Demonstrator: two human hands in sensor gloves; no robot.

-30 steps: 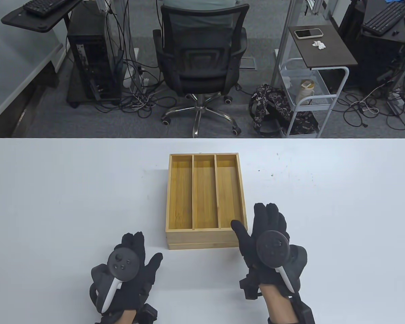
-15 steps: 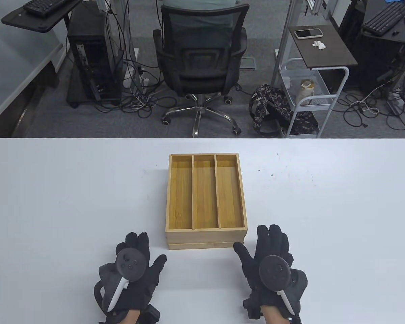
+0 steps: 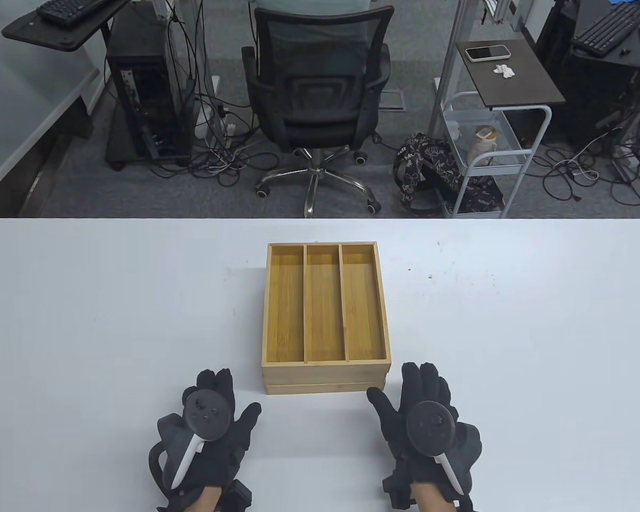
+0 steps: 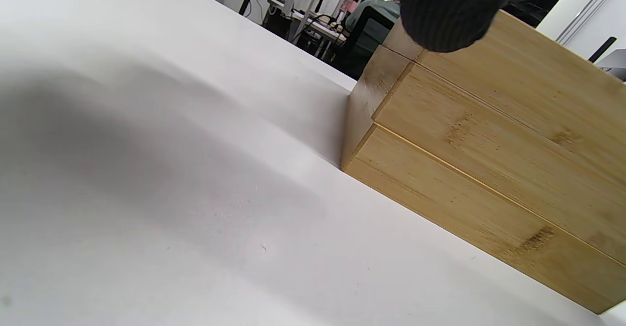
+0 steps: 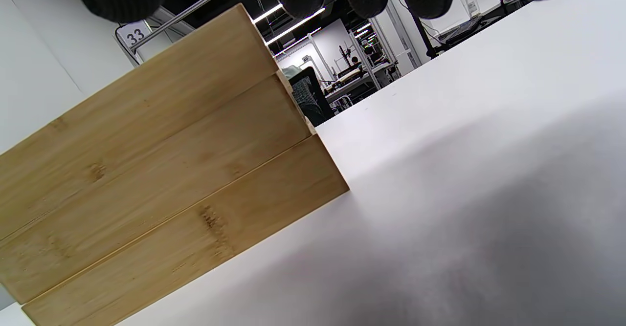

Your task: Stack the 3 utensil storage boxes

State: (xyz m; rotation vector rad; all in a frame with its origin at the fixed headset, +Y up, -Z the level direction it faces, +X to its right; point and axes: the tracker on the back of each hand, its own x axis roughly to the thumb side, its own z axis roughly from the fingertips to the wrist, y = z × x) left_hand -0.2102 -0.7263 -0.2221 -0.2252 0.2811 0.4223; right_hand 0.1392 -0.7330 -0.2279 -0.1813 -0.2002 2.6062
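Three bamboo utensil boxes stand stacked (image 3: pixel 325 304) in the middle of the white table (image 3: pixel 85 320); the top one shows three long compartments. The wrist views show three layers of the stack's near wall (image 4: pixel 489 160) (image 5: pixel 146 179), slightly offset at the corners. My left hand (image 3: pixel 216 421) lies open on the table, near the stack's front left corner and apart from it. My right hand (image 3: pixel 418 405) lies open near the front right corner, fingers spread, not touching the boxes. Both hands are empty.
Beyond the table's far edge stand an office chair (image 3: pixel 317 96), a computer tower (image 3: pixel 146 101), a white wire cart (image 3: pixel 490 154) and a side table with a phone (image 3: pixel 488 52).
My right hand drew back from the stack's right side toward the near edge. My left hand shifted slightly right and forward. The boxes stayed still.
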